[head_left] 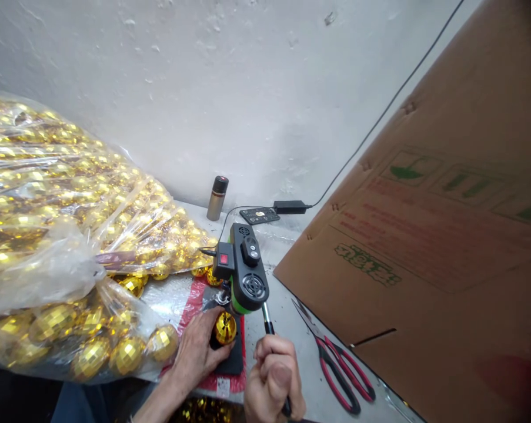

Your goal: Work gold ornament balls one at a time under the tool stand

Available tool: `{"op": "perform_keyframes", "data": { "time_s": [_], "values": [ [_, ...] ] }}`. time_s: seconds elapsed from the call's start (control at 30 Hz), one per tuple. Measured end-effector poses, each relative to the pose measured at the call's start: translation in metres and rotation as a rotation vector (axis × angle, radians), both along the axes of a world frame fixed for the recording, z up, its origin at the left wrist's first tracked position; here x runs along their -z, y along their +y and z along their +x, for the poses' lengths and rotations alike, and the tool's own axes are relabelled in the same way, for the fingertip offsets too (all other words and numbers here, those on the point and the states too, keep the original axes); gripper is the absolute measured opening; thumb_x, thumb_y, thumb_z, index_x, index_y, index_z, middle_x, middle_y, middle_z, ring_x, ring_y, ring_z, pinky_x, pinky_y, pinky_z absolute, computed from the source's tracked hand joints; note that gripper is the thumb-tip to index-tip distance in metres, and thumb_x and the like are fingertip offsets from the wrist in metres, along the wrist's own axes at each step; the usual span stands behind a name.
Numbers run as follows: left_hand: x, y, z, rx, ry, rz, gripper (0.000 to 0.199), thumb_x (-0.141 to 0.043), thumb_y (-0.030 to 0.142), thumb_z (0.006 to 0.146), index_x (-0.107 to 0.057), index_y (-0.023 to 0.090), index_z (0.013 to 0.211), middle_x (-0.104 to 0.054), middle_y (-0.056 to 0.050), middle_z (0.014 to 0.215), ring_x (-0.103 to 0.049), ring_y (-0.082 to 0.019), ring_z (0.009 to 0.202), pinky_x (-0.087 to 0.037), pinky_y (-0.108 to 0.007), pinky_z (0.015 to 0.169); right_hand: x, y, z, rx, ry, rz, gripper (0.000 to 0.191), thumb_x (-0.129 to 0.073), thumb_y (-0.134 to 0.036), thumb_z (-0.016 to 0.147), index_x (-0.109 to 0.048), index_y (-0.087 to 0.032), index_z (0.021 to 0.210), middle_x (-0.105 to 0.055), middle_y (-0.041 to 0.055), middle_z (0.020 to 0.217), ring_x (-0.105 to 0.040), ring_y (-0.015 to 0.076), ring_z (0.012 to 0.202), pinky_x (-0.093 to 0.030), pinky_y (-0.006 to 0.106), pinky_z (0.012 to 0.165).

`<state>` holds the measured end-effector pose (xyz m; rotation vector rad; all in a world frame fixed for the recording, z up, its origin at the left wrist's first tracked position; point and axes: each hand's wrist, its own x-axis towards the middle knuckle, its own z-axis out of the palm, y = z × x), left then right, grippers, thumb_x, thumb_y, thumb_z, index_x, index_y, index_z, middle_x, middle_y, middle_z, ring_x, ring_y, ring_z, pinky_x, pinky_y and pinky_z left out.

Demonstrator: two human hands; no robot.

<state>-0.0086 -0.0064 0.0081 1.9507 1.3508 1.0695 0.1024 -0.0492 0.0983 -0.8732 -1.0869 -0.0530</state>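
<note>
My left hand (pixel 197 345) is closed round a shiny gold mirrored ball (pixel 225 328), low on the black base (pixel 234 359) of a small bench machine. The fingers pass partly behind the ball, with the thumb at its near side. Above stands the machine's black-and-green head (pixel 249 267), which has round grilles and a red switch (pixel 223 258). My right hand (pixel 274 376) is wrapped in a fist round the black-gripped lever (pixel 269 322) that sticks out of the machine. The contact between ball and tool is hidden under the head.
Clear plastic bags (pixel 71 194) of gold balls fill the left. Red-handled scissors (pixel 342 367) lie at right, beside a large cardboard box (pixel 424 235). A spray-can-like bottle (pixel 217 198), a phone-like dark slab (pixel 259 215) and a power adapter (pixel 290 207) sit near the wall.
</note>
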Motion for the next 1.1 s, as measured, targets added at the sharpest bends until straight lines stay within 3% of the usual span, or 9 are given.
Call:
{"op": "perform_keyframes", "data": {
  "time_s": [0.47, 0.77, 1.0, 1.1],
  "values": [
    [0.017, 0.003, 0.004, -0.017, 0.024, 0.080, 0.057, -0.077, 0.025, 0.078, -0.067, 0.020, 0.134, -0.082, -0.015, 0.120, -0.080, -0.037, 0.108, -0.067, -0.053, 0.092, 0.006, 0.005, 0.003, 0.010, -0.044, 0.043, 0.042, -0.044, -0.025, 0.112, -0.047, -0.022, 0.070, -0.049, -0.0042, 0.071, -0.047, 0.0110, 0.061, -0.040, 0.029, 0.062],
    [0.012, 0.004, 0.003, -0.019, 0.026, 0.028, 0.059, -0.078, 0.025, 0.076, -0.070, 0.019, 0.134, -0.082, -0.017, 0.120, -0.080, -0.038, 0.109, -0.067, -0.055, 0.093, 0.009, 0.006, 0.002, -0.024, -0.007, 0.045, 0.042, -0.045, -0.027, 0.112, -0.046, -0.022, 0.070, -0.049, -0.0040, 0.071, -0.046, 0.0111, 0.062, -0.041, 0.028, 0.062],
    [0.006, 0.004, 0.005, -0.026, 0.022, -0.012, 0.059, -0.079, 0.024, 0.075, -0.071, 0.021, 0.133, -0.082, -0.015, 0.122, -0.079, -0.037, 0.112, -0.066, -0.054, 0.096, 0.034, 0.011, -0.001, 0.079, -0.107, 0.082, 0.042, -0.044, -0.020, 0.111, -0.046, -0.022, 0.069, -0.053, -0.0036, 0.069, -0.049, 0.0105, 0.058, -0.043, 0.028, 0.061],
    [0.004, 0.004, 0.005, -0.030, 0.032, -0.027, 0.059, -0.081, 0.025, 0.075, -0.072, 0.021, 0.133, -0.082, -0.015, 0.121, -0.079, -0.038, 0.110, -0.066, -0.054, 0.095, 0.048, 0.018, -0.003, 0.086, -0.052, 0.125, 0.044, -0.040, -0.022, 0.111, -0.045, -0.023, 0.067, -0.050, -0.0038, 0.067, -0.047, 0.0109, 0.055, -0.042, 0.028, 0.059]
  ]
}}
